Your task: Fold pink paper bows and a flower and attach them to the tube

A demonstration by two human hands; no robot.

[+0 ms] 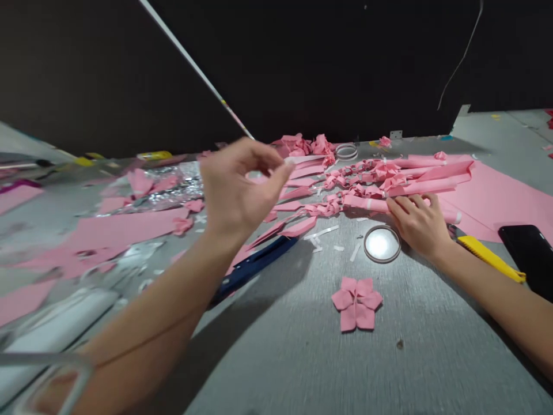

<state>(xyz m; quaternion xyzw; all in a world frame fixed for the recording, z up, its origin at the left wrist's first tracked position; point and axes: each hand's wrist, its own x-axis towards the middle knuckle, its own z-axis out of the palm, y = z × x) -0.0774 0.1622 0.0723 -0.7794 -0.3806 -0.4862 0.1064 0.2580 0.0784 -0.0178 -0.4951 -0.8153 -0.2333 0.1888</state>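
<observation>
My left hand (244, 187) is raised over the table, thumb and forefinger pinched together; a small whitish bit shows at the fingertips, too small to name. My right hand (419, 222) lies with bent fingers over a rolled pink paper-like piece (360, 202), which runs beneath it. Behind are several more pink rolls with twisted, knotted strips (367, 173), their pointed ends spread toward my left hand. A round ring with a bright centre, like a tape roll (382, 244), sits beside my right hand. In front lies a folded pink flower (356, 305).
A long dark blue tool (254, 265) lies below my left wrist. At right are a yellow-handled tool (492, 258), a black phone (529, 256) and a pink sheet (510, 199). Pink scraps and crinkled clear plastic (184, 181) cover the left. A dark wall (302, 69) rises behind.
</observation>
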